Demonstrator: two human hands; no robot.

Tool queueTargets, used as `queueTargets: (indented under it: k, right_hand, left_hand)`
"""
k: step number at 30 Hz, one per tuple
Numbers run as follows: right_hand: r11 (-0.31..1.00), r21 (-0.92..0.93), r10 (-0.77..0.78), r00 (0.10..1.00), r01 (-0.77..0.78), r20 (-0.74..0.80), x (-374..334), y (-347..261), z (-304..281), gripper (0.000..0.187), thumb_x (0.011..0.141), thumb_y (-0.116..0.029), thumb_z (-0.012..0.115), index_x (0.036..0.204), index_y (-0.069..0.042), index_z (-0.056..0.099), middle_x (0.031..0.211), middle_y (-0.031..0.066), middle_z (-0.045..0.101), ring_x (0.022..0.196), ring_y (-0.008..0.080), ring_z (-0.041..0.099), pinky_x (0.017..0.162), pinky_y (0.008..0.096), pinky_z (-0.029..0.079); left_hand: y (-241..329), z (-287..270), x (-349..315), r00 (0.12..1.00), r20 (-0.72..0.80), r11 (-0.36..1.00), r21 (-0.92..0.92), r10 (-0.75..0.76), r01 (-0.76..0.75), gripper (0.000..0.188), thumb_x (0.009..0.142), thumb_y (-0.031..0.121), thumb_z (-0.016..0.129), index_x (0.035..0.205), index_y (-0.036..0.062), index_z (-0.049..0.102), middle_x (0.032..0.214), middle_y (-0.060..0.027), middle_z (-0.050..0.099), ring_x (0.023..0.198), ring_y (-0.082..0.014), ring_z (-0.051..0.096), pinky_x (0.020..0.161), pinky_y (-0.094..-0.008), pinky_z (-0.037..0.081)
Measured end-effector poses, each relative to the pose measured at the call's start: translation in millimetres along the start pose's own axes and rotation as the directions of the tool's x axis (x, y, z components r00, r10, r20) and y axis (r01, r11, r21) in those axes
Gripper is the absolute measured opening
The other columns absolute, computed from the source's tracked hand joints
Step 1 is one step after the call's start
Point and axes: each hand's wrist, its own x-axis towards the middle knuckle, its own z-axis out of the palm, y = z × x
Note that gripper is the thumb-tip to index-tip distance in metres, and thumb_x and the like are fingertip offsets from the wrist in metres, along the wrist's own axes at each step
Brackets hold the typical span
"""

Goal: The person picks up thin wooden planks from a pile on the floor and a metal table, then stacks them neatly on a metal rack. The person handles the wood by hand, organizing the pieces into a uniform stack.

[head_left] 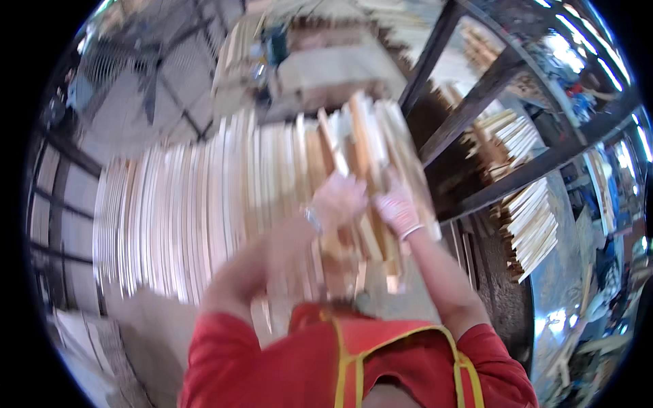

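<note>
Dark metal barred frame [71,154]: at the left edge, beside the row of wood.
Large round wire-cage fan with dark blades [148,102]: upper left, beyond the barred frame.
Long row of pale, narrow wooden strips [183,217]: laid side by side, almost parallel, reaching from the left across to the area under the hands; its right part lies less evenly, with ends jutting out.
Upright dark green object [277,44]: behind the row, next to the pile of broad pale boards [340,71]; its kind is too blurred to tell.
Left hand [340,197]: over the right part of the row, a silvery band [313,219] at its wrist; fingers curled at the near end of a loose pale strip [332,139]. Grip blurred; I cannot tell whether it pinches the wood.
Orange-brown strip [359,136]: among the paler ones, just right of the loose strip.
Right hand [398,209]: in a pink-and-white glove, just beside the left, over the row's right end; grip unclear, also from blur.
Slanting dark post [432,58]: right of the board pile.
Stacked bundles of pale wooden sticks [527,221]: far right, beyond the dark framework.
</note>
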Motion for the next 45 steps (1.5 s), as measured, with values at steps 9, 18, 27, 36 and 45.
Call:
queueTargets:
  k: [9, 18, 27, 36, 45]
  right_hand:
    - [0.951, -0.293, -0.037, 0.975, 0.101, 0.219, 5, -34, 33, 0.07, 0.09, -0.032, 0.07, 0.152, -0.013, 0.044, 0.143, 0.0228, 0.055, 0.131, 0.0427, 0.056, 0.11, 0.0504, 0.048]
    - [0.923, -0.383, 0.137, 0.906, 0.03, 0.4, 10, -43, 27, 0.112, 0.077, -0.032, 0.084, 0.168, -0.019, 0.021, 0.152, 0.0276, 0.046, 0.139, 0.0458, 0.05, 0.116, 0.0483, 0.045]
    - [0.97, -0.227, 0.163, 0.915, -0.082, 0.368, 22, -54, 11, 0.1, 0.077, -0.027, 0.072, 0.167, -0.021, 0.029, 0.146, 0.026, 0.054, 0.134, 0.0441, 0.056, 0.113, 0.0466, 0.048]
    - [0.98, -0.183, 0.128, 0.944, -0.073, 0.305, -13, -48, 65, 0.094, 0.078, -0.026, 0.082, 0.16, -0.014, 0.037, 0.142, 0.0257, 0.054, 0.132, 0.0438, 0.056, 0.112, 0.0479, 0.047]
    - [0.95, -0.242, 0.278, 0.884, -0.196, 0.376, -18, -32, 75, 0.111, 0.083, -0.038, 0.085, 0.167, -0.012, 0.017, 0.162, 0.0255, 0.04, 0.149, 0.0403, 0.042, 0.121, 0.0467, 0.04]
  left_hand:
    - [32, 54, -26, 0.71, 0.079, 0.68, -0.231, -0.7, 0.696, 0.025, 0.096, 0.029, 0.064, 0.112, 0.012, 0.072, 0.11, -0.0087, 0.073, 0.11, -0.0332, 0.069, 0.099, -0.0486, 0.05]
    - [13, 82, -42, 0.968, 0.141, 0.977, -0.03, -0.206, 0.212, 0.023, 0.091, 0.029, 0.062, 0.098, 0.0142, 0.077, 0.099, -0.0053, 0.072, 0.106, -0.0252, 0.067, 0.093, -0.043, 0.046]
    - [-25, 27, -30, 0.92, 0.388, 0.998, 0.041, -0.057, 0.044, 0.034, 0.095, 0.034, 0.061, 0.086, 0.0057, 0.078, 0.094, -0.0091, 0.073, 0.095, -0.0292, 0.07, 0.09, -0.0424, 0.053]
    - [7, 63, -81, 0.714, 0.117, 0.607, -0.444, -0.691, 0.66, 0.036, 0.092, 0.032, 0.069, 0.115, 0.0051, 0.073, 0.134, -0.013, 0.065, 0.131, -0.0337, 0.058, 0.112, -0.0468, 0.043]
    - [39, 58, -67, 0.661, 0.018, 0.621, -0.322, -0.75, 0.715, 0.059, 0.091, 0.037, 0.071, 0.139, 0.0052, 0.061, 0.145, -0.0165, 0.06, 0.142, -0.037, 0.049, 0.121, -0.0528, 0.034]
